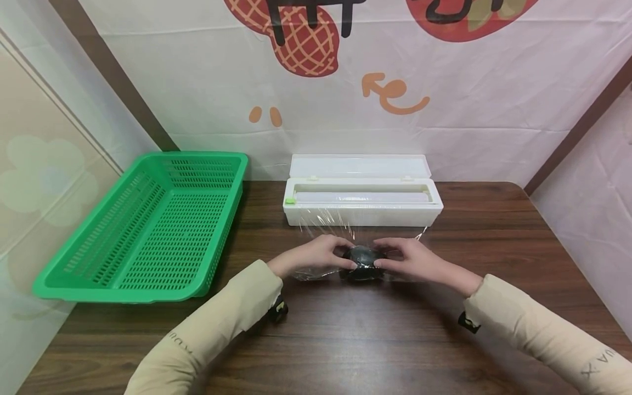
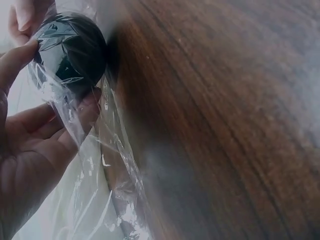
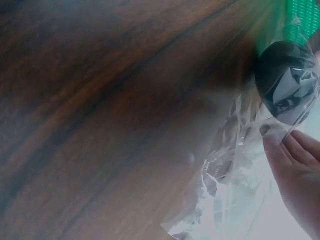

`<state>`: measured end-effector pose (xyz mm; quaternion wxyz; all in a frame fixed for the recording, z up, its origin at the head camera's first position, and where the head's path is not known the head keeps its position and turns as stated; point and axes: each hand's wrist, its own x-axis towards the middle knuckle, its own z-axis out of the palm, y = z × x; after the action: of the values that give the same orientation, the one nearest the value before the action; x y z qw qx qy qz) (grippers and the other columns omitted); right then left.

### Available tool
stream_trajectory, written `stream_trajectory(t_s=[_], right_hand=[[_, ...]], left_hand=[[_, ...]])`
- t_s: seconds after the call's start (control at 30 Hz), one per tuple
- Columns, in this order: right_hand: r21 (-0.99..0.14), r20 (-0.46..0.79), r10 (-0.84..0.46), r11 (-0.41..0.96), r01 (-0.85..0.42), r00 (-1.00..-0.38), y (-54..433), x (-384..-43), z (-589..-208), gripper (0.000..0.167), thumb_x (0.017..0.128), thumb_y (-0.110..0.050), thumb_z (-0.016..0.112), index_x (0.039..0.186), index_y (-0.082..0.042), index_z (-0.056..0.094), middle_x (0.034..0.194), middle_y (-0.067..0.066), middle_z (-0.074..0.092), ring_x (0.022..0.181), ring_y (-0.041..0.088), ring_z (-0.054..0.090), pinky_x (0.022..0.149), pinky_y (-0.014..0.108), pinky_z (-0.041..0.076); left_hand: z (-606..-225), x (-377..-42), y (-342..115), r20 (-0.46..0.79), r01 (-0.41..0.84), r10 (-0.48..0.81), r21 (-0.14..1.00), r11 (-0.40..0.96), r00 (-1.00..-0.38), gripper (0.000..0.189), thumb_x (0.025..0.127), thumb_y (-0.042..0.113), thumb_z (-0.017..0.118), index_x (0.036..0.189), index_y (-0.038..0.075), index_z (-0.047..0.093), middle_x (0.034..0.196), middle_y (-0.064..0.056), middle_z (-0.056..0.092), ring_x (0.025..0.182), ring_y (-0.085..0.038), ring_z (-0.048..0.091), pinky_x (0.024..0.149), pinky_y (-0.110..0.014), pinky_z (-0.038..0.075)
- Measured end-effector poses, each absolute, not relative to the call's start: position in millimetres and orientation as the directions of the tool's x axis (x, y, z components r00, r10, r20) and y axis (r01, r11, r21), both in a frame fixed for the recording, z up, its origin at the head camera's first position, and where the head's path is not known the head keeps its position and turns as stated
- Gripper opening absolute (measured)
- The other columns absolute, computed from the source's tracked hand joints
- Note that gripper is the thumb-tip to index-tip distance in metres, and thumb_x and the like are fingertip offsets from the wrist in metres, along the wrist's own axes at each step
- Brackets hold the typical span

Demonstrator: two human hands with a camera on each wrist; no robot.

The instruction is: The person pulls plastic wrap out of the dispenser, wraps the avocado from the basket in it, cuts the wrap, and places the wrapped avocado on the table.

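Observation:
A dark, smooth round object (image 1: 364, 262) sits on the table with clear cling film (image 2: 75, 112) over it; its exact kind cannot be told. The film stretches back to a white cling film dispenser (image 1: 362, 215). From one side my left hand (image 1: 323, 257) grips the object, thumb on one face and fingers curled round another, with film between. On the opposite side my right hand (image 1: 412, 258) has thumb and fingers bent close against the object, pinching the film around it. In the right wrist view the fingertips (image 3: 267, 134) lie just beside the object, among loose, wrinkled film.
The dispenser's lid (image 1: 360, 165) stands raised at the back, against a printed cloth. A green slider (image 1: 290, 201) sits at its left end. On the left, a green perforated basket (image 1: 209, 258) rests on the brown wooden table (image 1: 355, 340).

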<state>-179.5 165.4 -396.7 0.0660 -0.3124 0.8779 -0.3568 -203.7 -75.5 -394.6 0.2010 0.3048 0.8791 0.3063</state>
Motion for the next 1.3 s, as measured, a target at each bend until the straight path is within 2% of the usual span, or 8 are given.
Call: stream_trajectory(t_s=[0.17, 0.27, 0.37, 0.5, 0.8, 0.93, 1.07, 1.3], right_hand=[[-0.615, 0.29, -0.593, 0.486, -0.621, -0.751, 163.1, -176.3, -394.5, 0.044, 0.081, -0.024, 0.069, 0.117, 0.0, 0.058, 0.112, 0.011, 0.062, 0.105, 0.021, 0.058, 0.087, 0.035, 0.048], [-0.525, 0.403, -0.613, 0.453, -0.721, -0.679, 158.5, -173.0, -393.1, 0.039, 0.079, -0.018, 0.072, 0.112, -0.002, 0.06, 0.111, 0.009, 0.063, 0.103, 0.018, 0.059, 0.085, 0.034, 0.048], [-0.452, 0.454, -0.637, 0.438, -0.777, -0.623, 153.9, -169.8, -393.5, 0.036, 0.077, -0.016, 0.073, 0.109, -0.003, 0.062, 0.111, 0.008, 0.062, 0.1, 0.017, 0.06, 0.081, 0.032, 0.049], [-0.419, 0.434, -0.658, 0.457, -0.784, -0.615, 150.9, -167.0, -397.0, 0.039, 0.077, -0.017, 0.073, 0.11, -0.002, 0.061, 0.112, 0.008, 0.061, 0.097, 0.017, 0.059, 0.076, 0.03, 0.05], [-0.416, 0.405, -0.682, 0.455, -0.787, -0.609, 151.1, -170.4, -402.1, 0.05, 0.073, -0.019, 0.077, 0.116, -0.002, 0.057, 0.113, 0.008, 0.059, 0.102, 0.019, 0.058, 0.083, 0.034, 0.049], [-0.404, 0.407, -0.687, 0.456, -0.793, -0.602, 151.2, -173.4, -404.7, 0.051, 0.072, -0.018, 0.078, 0.115, -0.003, 0.057, 0.113, 0.008, 0.059, 0.102, 0.018, 0.057, 0.084, 0.034, 0.048], [-0.397, 0.413, -0.687, 0.455, -0.797, -0.598, 151.3, -175.2, -405.8, 0.05, 0.071, -0.017, 0.078, 0.115, -0.003, 0.057, 0.112, 0.007, 0.059, 0.103, 0.018, 0.057, 0.086, 0.034, 0.048], [-0.394, 0.423, -0.687, 0.448, -0.803, -0.591, 150.7, -176.7, -406.9, 0.051, 0.071, -0.016, 0.078, 0.115, -0.003, 0.057, 0.111, 0.007, 0.06, 0.102, 0.017, 0.057, 0.085, 0.034, 0.048]], left_hand=[[-395.2, -207.2, -75.3, -0.193, 0.385, 0.663, 0.684, 0.619, -0.724, 0.046, 0.081, 0.029, 0.068, 0.117, 0.003, 0.059, 0.1, -0.007, 0.067, 0.089, -0.012, 0.061, 0.078, -0.022, 0.047], [-395.5, -209.3, -75.4, -0.198, 0.38, 0.668, 0.693, 0.612, -0.717, 0.044, 0.081, 0.029, 0.067, 0.116, 0.002, 0.06, 0.099, -0.007, 0.067, 0.088, -0.012, 0.061, 0.078, -0.022, 0.047], [-395.4, -211.1, -75.6, -0.207, 0.367, 0.671, 0.705, 0.607, -0.712, 0.043, 0.082, 0.028, 0.066, 0.115, 0.002, 0.06, 0.1, -0.008, 0.067, 0.09, -0.013, 0.061, 0.08, -0.022, 0.046], [-394.6, -212.0, -75.2, -0.216, 0.358, 0.673, 0.711, 0.604, -0.707, 0.044, 0.082, 0.029, 0.065, 0.116, 0.001, 0.059, 0.1, -0.008, 0.067, 0.091, -0.013, 0.061, 0.08, -0.023, 0.046], [-395.5, -212.4, -73.7, -0.186, 0.389, 0.663, 0.684, 0.617, -0.725, 0.044, 0.08, 0.032, 0.065, 0.114, 0.003, 0.061, 0.093, -0.003, 0.065, 0.083, -0.01, 0.056, 0.074, -0.023, 0.044], [-393.2, -209.6, -74.3, -0.093, 0.48, 0.669, 0.626, 0.615, -0.737, 0.046, 0.079, 0.033, 0.067, 0.114, 0.003, 0.061, 0.092, -0.003, 0.061, 0.082, -0.012, 0.052, 0.073, -0.023, 0.043], [-386.6, -204.0, -74.8, 0.034, 0.577, 0.675, 0.554, 0.601, -0.737, 0.051, 0.078, 0.032, 0.07, 0.117, 0.001, 0.058, 0.101, -0.006, 0.059, 0.09, -0.015, 0.054, 0.08, -0.026, 0.045], [-375.8, -191.2, -73.2, 0.171, 0.722, 0.727, 0.396, 0.567, -0.665, 0.043, 0.081, 0.029, 0.069, 0.114, 0.004, 0.059, 0.106, -0.005, 0.061, 0.095, -0.015, 0.056, 0.086, -0.029, 0.045]])
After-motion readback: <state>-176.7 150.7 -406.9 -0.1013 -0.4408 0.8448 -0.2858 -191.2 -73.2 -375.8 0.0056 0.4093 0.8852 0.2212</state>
